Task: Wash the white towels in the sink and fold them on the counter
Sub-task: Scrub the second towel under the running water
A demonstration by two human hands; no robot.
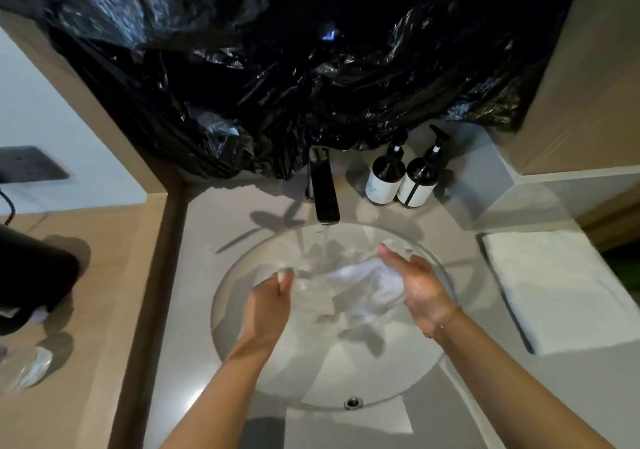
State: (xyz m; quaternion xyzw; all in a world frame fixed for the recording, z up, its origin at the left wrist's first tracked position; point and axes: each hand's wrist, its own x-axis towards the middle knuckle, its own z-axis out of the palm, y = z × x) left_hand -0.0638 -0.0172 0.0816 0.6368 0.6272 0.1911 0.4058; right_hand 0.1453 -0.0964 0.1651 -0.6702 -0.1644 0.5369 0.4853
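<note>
A grey surface (221, 227) rings the round sink (225, 310) at mid-frame, black plastic sheeting (277, 67) draped above the running faucet (325, 192). Your left hand (268, 298) and right hand (420, 289) each grip an end of the wet towel (360, 282) under the stream, while a folded towel (554, 289) lies at right. Lift carelessly and I'd expect drips to soak that folded one.

Two white cloth towels: one wet crumpled towel (360, 286) inside round pale sink basin (242, 372), one folded flat towel (550, 289) on bench right of basin. Two dark pump bottles with white labels (385, 176) (420, 180) behind basin, right of one black rectangular faucet (325, 192). One basin. Two hands in basin: left hand (270, 305), right hand (420, 287).
</note>
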